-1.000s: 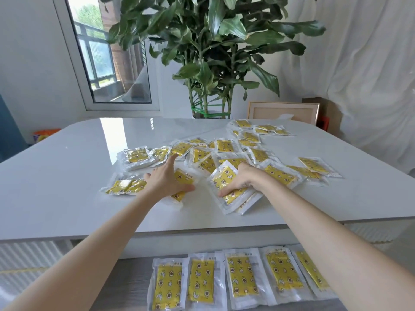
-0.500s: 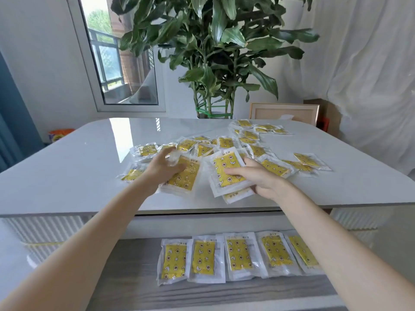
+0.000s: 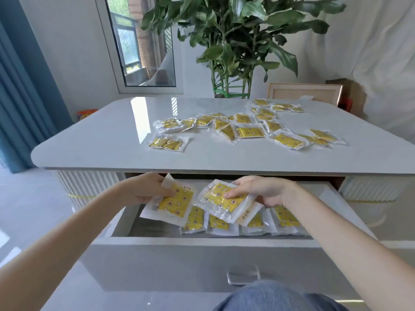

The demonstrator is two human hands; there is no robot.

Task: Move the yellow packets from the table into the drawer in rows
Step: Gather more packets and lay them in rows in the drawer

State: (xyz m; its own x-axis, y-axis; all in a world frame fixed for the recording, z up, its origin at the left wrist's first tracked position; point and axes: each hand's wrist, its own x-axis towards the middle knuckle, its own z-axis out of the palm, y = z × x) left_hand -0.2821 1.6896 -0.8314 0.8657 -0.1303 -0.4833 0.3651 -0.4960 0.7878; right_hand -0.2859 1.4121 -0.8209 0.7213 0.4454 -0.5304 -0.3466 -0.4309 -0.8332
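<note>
Drawer [image 3: 202, 254]: one row of packets [image 3: 285, 217] laid | left hand [image 3: 146, 189], right hand [image 3: 262, 191]: each gripped a fresh packet [image 3: 175, 204] above it | worktop [image 3: 101, 142]: loose packets [image 3: 249, 132], the larger share, unmoved; judged early stage.

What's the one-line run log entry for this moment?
left hand holds packet | right hand holds packets | both over open drawer | others lie on table

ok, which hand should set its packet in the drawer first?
Left, probably. The left hand holds the left packet over bare drawer floor, just left of the row, so it can go straight down. The right packet, in the right hand, hangs above the row and must shift first.
</note>
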